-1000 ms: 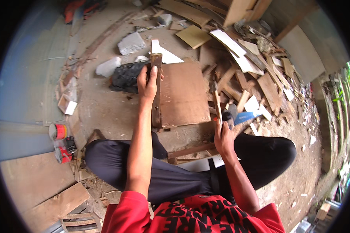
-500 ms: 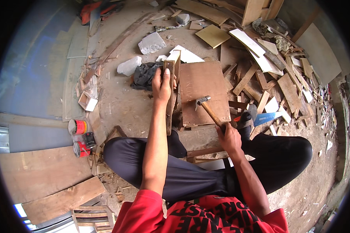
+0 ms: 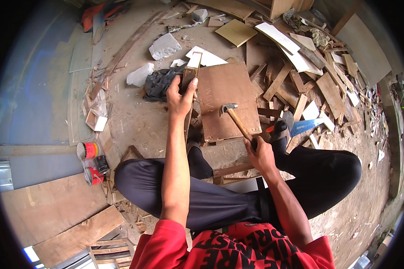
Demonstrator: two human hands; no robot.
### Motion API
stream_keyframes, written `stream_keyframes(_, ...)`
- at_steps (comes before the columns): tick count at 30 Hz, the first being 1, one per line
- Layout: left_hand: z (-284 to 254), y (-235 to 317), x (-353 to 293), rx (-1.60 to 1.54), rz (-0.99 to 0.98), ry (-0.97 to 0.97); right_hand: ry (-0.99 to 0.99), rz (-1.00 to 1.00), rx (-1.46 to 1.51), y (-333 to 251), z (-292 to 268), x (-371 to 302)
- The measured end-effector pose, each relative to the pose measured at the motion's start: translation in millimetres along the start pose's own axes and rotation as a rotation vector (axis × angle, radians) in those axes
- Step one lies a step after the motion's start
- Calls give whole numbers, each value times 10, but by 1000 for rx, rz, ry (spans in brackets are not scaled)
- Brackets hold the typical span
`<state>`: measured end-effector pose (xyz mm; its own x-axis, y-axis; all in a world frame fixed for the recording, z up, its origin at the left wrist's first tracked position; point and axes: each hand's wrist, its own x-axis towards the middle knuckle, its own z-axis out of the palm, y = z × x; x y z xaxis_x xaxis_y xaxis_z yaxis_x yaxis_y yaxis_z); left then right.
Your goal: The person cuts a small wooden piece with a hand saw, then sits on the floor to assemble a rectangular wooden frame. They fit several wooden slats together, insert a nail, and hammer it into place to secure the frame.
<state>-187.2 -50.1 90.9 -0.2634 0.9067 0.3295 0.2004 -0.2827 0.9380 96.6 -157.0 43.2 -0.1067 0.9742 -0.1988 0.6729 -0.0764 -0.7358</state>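
My left hand [image 3: 181, 99] is closed round a narrow wooden piece [image 3: 191, 71], thumb on its right side. This piece stands on edge along the left side of a flat brown board [image 3: 226, 83], and its far end looks pale. In my right hand [image 3: 260, 154] is a claw hammer [image 3: 239, 122], gripped by the dark lower part of its wooden handle. The metal head is over the middle of the brown board; whether it touches the board I cannot tell. My fingers partly hide the wooden piece. Both feet are beside the board, near my crossed legs.
A blue saw blade [image 3: 306, 127] lies by my right foot. Wood offcuts [image 3: 278, 83] pile up at the right. Grey blocks [image 3: 164, 46] and a black plastic bag [image 3: 159, 85] are beyond my left hand. Red cans [image 3: 93, 175] stand at the left beside a glass pane [image 3: 36, 89].
The wooden piece has tilted in my left hand, showing a narrower top edge and hiding its inner side. The hammer stays over the board. The whole view has shifted slightly.
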Motion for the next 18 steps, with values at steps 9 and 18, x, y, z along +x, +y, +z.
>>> stream_keyframes(9,617,-132,-272,206,94,-220,108,181,387,-29,-118,-103)
stream_keyframes(18,1150,-718,-718,798,115,-416,215,137,259,141,-193,-222)
